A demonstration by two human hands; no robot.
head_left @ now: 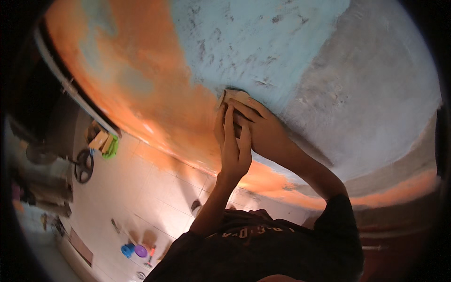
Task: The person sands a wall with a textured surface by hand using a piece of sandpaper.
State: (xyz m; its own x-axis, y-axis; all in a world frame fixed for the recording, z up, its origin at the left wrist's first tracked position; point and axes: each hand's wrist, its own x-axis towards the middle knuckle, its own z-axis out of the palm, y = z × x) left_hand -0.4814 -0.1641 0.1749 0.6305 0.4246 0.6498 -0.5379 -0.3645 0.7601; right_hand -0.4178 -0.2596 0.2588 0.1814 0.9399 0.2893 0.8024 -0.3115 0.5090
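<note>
Both of my hands are together against a wall [263, 37] painted in patches of orange, light blue and grey. My right hand [263, 127] presses a folded tan piece of sandpaper [238, 96] to the wall, at the border of the orange and blue patches. Close beside it, my left hand [233, 145] has its fingers raised to the lower left edge of the sandpaper, overlapping the right hand's fingers. Part of the sandpaper is hidden under the fingers. The blue patch above shows dark, rough specks.
A light tiled floor [155, 197] lies below left. On it are a blue container [127, 250], a purple round container [140, 250] and a red-handled tool [150, 257]. A black wheel [84, 166] stands near a box [98, 140] and a green bag [111, 147] at the left.
</note>
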